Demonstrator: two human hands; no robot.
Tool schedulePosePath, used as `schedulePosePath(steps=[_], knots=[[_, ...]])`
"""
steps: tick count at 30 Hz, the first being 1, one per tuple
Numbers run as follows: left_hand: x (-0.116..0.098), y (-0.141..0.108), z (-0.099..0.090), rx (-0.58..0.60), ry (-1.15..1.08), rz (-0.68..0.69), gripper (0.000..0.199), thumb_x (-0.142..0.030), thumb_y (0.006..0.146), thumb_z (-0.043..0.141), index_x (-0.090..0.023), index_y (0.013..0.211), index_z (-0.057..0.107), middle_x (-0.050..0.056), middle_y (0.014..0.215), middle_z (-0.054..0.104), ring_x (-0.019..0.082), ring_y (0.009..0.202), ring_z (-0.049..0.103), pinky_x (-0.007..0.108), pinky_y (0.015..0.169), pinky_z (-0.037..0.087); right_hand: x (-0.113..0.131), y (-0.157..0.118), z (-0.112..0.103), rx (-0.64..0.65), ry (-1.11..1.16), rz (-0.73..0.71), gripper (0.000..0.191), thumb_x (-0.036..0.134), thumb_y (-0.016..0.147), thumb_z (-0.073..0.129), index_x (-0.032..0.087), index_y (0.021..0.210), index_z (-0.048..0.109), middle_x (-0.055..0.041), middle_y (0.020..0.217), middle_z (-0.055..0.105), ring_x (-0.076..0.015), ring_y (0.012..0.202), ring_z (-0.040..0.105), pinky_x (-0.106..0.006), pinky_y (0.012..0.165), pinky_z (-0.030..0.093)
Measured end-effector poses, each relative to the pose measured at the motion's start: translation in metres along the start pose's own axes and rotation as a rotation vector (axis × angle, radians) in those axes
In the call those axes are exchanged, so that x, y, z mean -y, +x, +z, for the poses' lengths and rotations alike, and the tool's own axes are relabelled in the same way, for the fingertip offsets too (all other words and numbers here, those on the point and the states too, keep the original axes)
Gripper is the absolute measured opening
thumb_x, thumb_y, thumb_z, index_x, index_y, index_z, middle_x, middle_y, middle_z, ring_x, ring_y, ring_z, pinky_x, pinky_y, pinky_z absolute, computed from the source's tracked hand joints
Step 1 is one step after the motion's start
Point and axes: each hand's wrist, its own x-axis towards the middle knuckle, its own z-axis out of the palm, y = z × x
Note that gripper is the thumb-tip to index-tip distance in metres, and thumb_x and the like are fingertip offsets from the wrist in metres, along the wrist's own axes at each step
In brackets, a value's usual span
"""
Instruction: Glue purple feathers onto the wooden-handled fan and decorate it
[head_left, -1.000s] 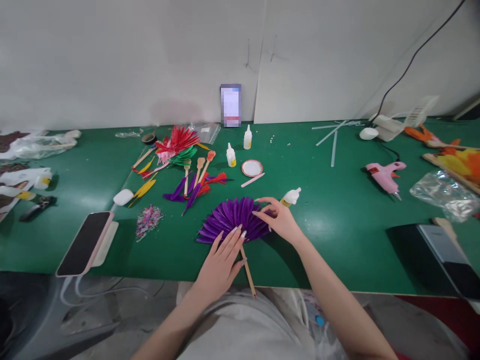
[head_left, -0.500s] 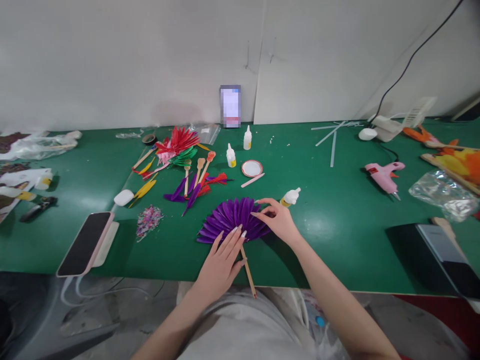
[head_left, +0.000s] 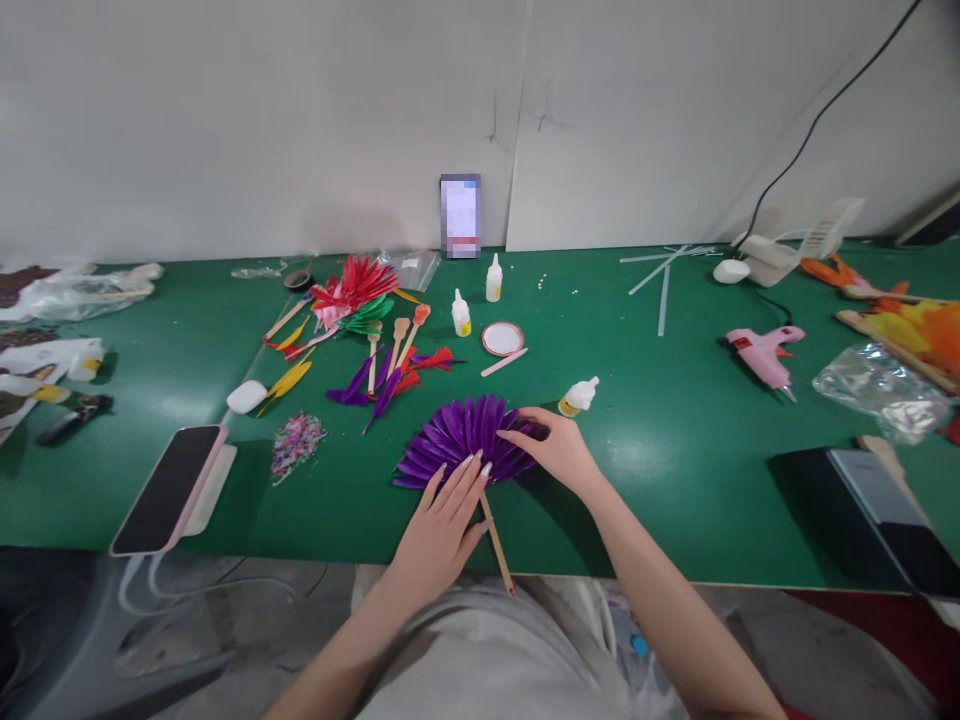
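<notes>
A purple feather fan (head_left: 472, 425) lies spread on the green table, its wooden handle (head_left: 497, 545) pointing toward me over the front edge. My left hand (head_left: 442, 515) rests flat across the base of the feathers, fingers stretched out, thumb beside the handle. On the fan's right side, my right hand (head_left: 555, 447) has its thumb and index finger closed around the feathers; the exact hold is partly hidden. Just beyond that hand, a small glue bottle (head_left: 577, 397) with a white tip lies on its side.
Two more glue bottles (head_left: 461, 313) stand farther back beside a small white dish (head_left: 502, 339). Loose purple feathers (head_left: 386, 400) and wooden sticks lie left, near a red feather fan (head_left: 356, 288). A phone (head_left: 169, 490) lies left; a pink glue gun (head_left: 763, 355) and black box (head_left: 840, 510) are right.
My right hand has shifted slightly left and its fingertips have moved on the feathers. My left hand and the fan stay in place.
</notes>
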Motion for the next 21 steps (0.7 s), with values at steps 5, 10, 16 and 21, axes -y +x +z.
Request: schedulePosePath(steps=[5,10,16,21], knots=[[0.0,-0.001,0.0,-0.008,0.006,0.001,0.055,-0.032,0.09,0.035,-0.013,0.139,0.02,0.007,0.145,0.023,0.019,0.135,0.015,0.039,0.11,0.015,-0.005,0.002,0.003,0.056,0.176,0.037,0.038,0.044,0.063,0.069,0.017,0.089,0.064,-0.0048,0.078,0.07,-0.0175,0.065,0.062,-0.029,0.06,0.05],[0.0,0.0,0.001,-0.027,-0.001,-0.003,0.056,-0.032,0.089,0.036,-0.013,0.139,0.021,0.007,0.145,0.024,0.019,0.135,0.015,0.039,0.11,0.015,-0.009,0.003,0.004,0.01,0.155,0.098,0.041,0.046,0.06,0.071,0.016,0.088,0.065,-0.0032,0.064,0.067,-0.0161,0.052,0.058,-0.026,0.046,0.045],[-0.001,0.0,0.0,-0.03,-0.007,-0.007,0.055,-0.033,0.09,0.036,-0.014,0.139,0.021,0.007,0.145,0.024,0.019,0.135,0.015,0.038,0.11,0.015,-0.011,0.005,0.005,-0.002,0.19,0.111,0.037,0.046,0.063,0.068,0.014,0.083,0.066,-0.0032,0.058,0.065,-0.0165,0.05,0.058,-0.025,0.044,0.043],[-0.001,0.0,0.001,-0.02,0.001,-0.013,0.055,-0.033,0.09,0.035,-0.014,0.139,0.021,0.007,0.145,0.023,0.019,0.135,0.015,0.038,0.11,0.015,-0.011,0.005,0.003,-0.001,0.202,0.129,0.035,0.046,0.067,0.065,0.015,0.082,0.066,-0.0038,0.058,0.065,-0.0158,0.05,0.058,-0.025,0.043,0.042]])
